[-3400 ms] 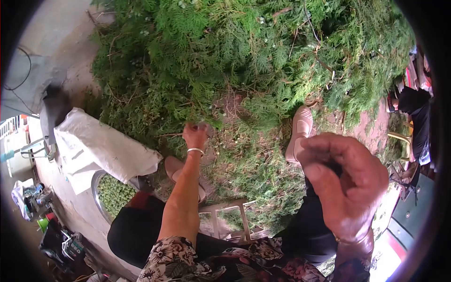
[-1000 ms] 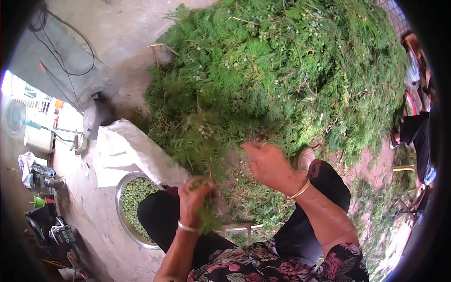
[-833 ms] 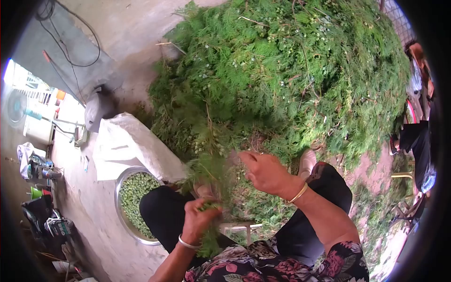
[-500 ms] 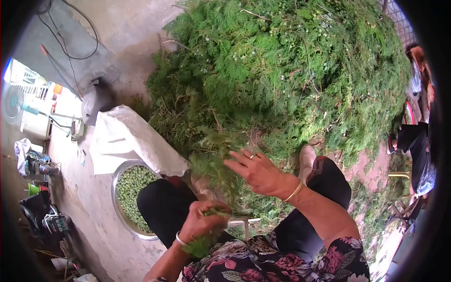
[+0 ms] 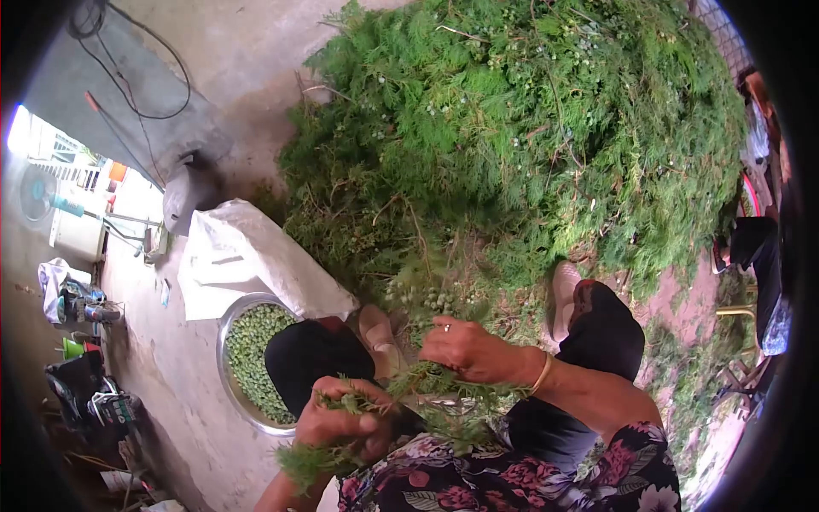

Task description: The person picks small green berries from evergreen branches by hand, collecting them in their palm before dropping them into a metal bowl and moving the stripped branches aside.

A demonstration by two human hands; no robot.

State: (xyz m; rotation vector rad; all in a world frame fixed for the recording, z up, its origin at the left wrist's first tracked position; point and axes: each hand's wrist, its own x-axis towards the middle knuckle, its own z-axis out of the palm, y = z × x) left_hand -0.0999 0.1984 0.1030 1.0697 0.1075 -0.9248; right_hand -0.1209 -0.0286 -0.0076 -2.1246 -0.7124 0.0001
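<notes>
My left hand point(image 5: 341, 420) is closed around green conifer sprigs, whose feathery ends point(image 5: 311, 461) stick out below the fist. My right hand point(image 5: 473, 350), with a ring and a gold bangle, is closed on a leafy conifer sprig point(image 5: 452, 384) that hangs below it and reaches toward the left hand. Both hands are above my lap, a short way apart. The fingertips of the right hand are partly hidden. Beyond the hands rises a large heap of conifer branches point(image 5: 529, 136). To the left, a metal basin point(image 5: 223, 363) holds small green cones point(image 5: 256, 354).
A white sack point(image 5: 256, 256) lies by the basin, against the heap's left side. My shoes point(image 5: 563, 294) rest on the littered floor. Far left are a fan point(image 5: 38, 196) and a dark machine point(image 5: 85, 392). At the right edge shows another person's dark-clothed leg point(image 5: 759, 247).
My right hand has moved down from the heap's edge toward my lap and closed on a sprig. My left hand has shifted slightly lower, still holding sprigs. The view has shifted a little.
</notes>
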